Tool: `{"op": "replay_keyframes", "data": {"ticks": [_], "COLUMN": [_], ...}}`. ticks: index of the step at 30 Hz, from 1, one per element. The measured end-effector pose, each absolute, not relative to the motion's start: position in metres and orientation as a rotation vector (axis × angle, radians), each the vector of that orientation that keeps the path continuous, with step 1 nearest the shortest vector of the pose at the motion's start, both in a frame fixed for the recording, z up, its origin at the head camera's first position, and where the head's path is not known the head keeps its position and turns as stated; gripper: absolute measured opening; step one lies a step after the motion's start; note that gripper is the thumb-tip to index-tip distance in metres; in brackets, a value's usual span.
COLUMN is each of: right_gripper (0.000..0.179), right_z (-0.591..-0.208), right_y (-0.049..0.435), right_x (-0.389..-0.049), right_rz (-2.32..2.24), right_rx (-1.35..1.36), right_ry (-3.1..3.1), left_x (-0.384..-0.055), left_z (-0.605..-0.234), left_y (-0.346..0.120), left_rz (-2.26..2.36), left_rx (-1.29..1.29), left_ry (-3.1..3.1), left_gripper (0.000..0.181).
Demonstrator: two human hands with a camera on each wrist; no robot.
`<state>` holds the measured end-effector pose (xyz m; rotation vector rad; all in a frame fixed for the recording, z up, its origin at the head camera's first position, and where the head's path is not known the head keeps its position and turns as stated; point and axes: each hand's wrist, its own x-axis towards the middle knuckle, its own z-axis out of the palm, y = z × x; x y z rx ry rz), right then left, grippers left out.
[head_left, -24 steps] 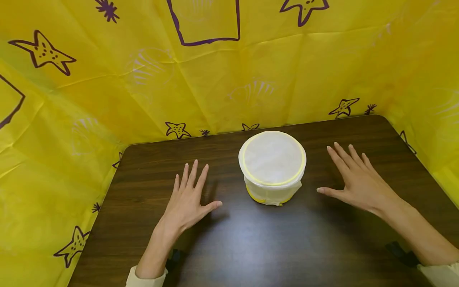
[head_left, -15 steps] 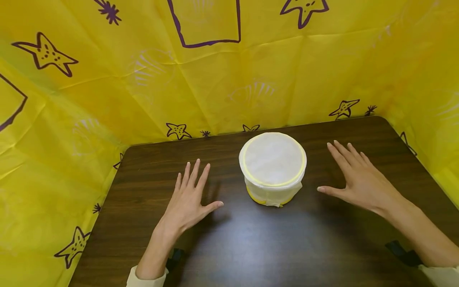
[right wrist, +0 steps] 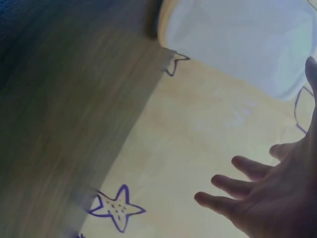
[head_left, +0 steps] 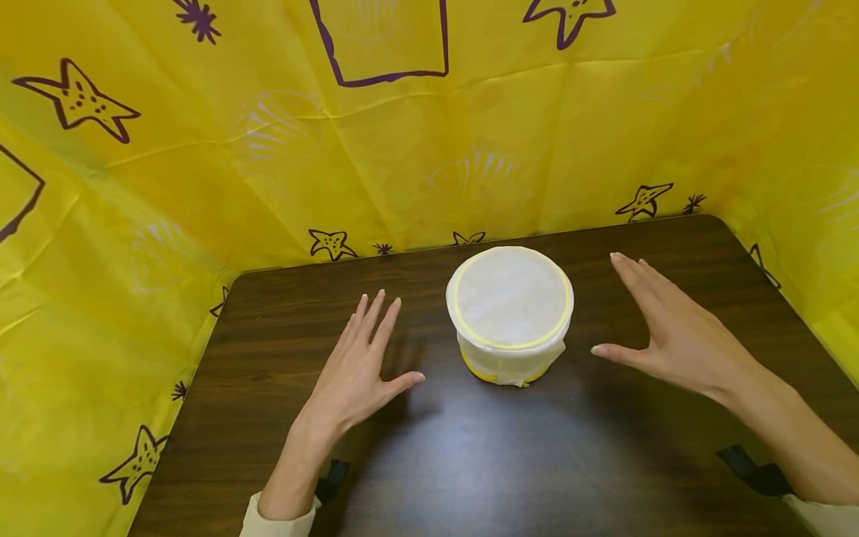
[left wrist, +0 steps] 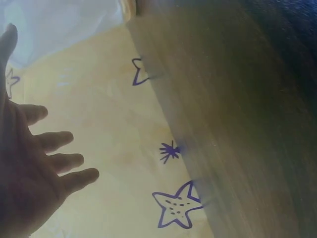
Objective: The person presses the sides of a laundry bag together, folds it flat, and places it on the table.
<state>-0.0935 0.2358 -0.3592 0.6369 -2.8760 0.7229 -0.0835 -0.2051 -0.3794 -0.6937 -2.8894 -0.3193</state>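
A round white fabric container (head_left: pixel 513 298) with a yellow ring on its flat top and a yellow band at its base stands on the dark wooden table (head_left: pixel 470 462). My left hand (head_left: pixel 352 380) is to its left, fingers extended and thumb pointing toward it, apart from it. On the other side my right hand (head_left: pixel 691 343) faces the container, fingers straight and thumb spread, holding nothing. The container's side (left wrist: pixel 64 25) shows at the top of the left wrist view, above the left hand (left wrist: pixel 34 173). In the right wrist view the container (right wrist: pixel 237 39) is above the right hand (right wrist: pixel 267 188).
A yellow cloth (head_left: pixel 403 164) printed with starfish and shells hangs behind the table and along both sides. Dark straps (head_left: pixel 754 471) show by the wrists, near the pale sleeves (head_left: pixel 278 518).
Both hands have turned to face the container more, with the fingers drawn closer together. The left hand has shifted slightly right. The container has stayed in place.
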Motion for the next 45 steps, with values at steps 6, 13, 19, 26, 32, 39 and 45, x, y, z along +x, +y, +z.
{"op": "replay_keyframes", "data": {"ticks": [6,13,19,26,32,39,45], "right_gripper": [0.12,0.117,0.116,0.115,0.114,0.109,0.105], "right_z": [-0.349,-0.344,-0.34,-0.337,-0.341,-0.341,-0.343], "right_y": [0.227,0.213,0.209,0.201,0.195,0.191,0.188], "right_x": [-0.092,-0.093,-0.095,-0.099,-0.103,-0.104,-0.107], "right_rz": [0.784,0.867,0.884,0.911,0.935,0.962,0.973], "right_rx": [0.633,0.649,0.698,0.75,0.784,0.79,0.846], "right_ry": [-2.871,-2.849,-2.826,-2.795,-2.782,-2.792,-2.751], "left_x": [-0.088,-0.095,-0.103,-0.11,-0.113,-0.116,-0.119], "left_z": [-0.376,-0.375,-0.373,-0.371,-0.368,-0.366,-0.366], "left_y": [-0.199,-0.184,-0.176,-0.166,-0.156,-0.147,-0.142], "left_rz": [-0.412,-0.527,-0.568,-0.634,-0.695,-0.758,-0.769], "left_rx": [-0.766,-0.836,-0.89,-0.927,-0.975,-1.028,-1.052], "left_ry": [-2.808,-2.709,-2.632,-2.592,-2.571,-2.54,-2.528], "left_gripper": [0.107,0.104,0.101,0.095,0.101,0.1,0.093]}}
